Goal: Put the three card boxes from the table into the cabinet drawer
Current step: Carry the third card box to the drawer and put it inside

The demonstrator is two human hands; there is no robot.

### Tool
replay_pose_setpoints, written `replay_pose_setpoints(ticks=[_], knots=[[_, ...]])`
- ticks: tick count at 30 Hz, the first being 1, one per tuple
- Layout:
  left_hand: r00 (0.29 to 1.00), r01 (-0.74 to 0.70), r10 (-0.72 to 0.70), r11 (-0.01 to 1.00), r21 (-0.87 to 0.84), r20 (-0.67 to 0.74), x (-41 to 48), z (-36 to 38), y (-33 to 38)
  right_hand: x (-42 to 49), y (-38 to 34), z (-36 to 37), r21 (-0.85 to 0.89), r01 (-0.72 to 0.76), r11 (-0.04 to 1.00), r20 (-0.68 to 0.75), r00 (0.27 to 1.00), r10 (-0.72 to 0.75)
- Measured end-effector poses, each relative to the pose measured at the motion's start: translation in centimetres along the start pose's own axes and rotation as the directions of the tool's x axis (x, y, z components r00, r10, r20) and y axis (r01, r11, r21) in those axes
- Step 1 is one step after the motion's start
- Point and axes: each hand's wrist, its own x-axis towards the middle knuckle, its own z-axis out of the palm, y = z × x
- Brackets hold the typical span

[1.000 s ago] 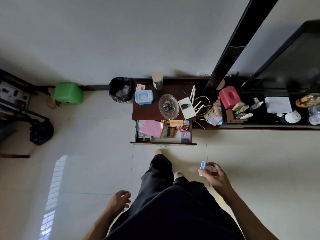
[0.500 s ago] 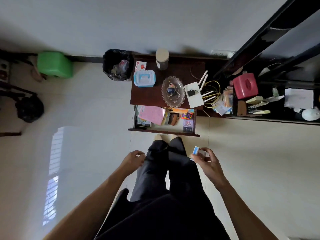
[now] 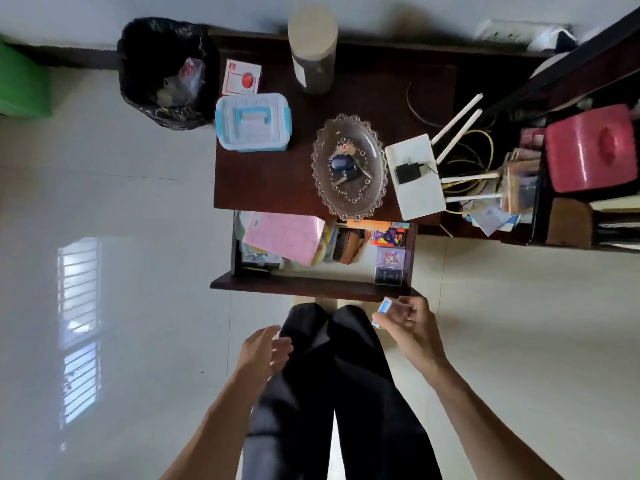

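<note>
My right hand (image 3: 410,327) holds a small blue and white card box (image 3: 383,309) just in front of the open cabinet drawer (image 3: 304,287), near its right corner. The drawer is pulled out below the dark wooden cabinet top (image 3: 277,181). Inside lie a pink pad (image 3: 285,237), a brown item and two card boxes (image 3: 390,263) stacked along the right wall. My left hand (image 3: 265,349) hangs empty with fingers apart beside my dark trousers, below the drawer front.
On the cabinet top stand a glass dish with keys (image 3: 349,168), a blue-lidded plastic box (image 3: 252,122), a tall jar (image 3: 312,50), a red and white card (image 3: 241,77) and a white router (image 3: 415,178). A black bin (image 3: 166,74) stands left. A cluttered shelf with a pink box (image 3: 592,152) lies right.
I have walked up to the cabinet, which now fills the view. My right hand carried the blue box forward to the drawer's front edge. My left hand rose beside my legs.
</note>
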Motion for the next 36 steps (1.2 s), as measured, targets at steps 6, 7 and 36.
replay_pose_setpoints(ticks=[6,7,36], knots=[[0.996,0.076,-0.089,0.949,-0.305,-0.031,14.2,4.7,1.4,12.6,2.9,5.2,-0.2,0.061,0.978,-0.132,0.987,-0.089],[0.995,0.055,-0.077,0.943,-0.327,-0.056,16.1,5.0,1.6,14.2,3.4,5.9,-0.249,0.042,0.968,-0.145,0.986,-0.08],[0.985,-0.095,0.061,0.973,-0.208,-0.164,24.7,5.5,0.9,26.9,9.2,11.1,-0.848,-0.033,0.53,-0.067,0.997,-0.045]])
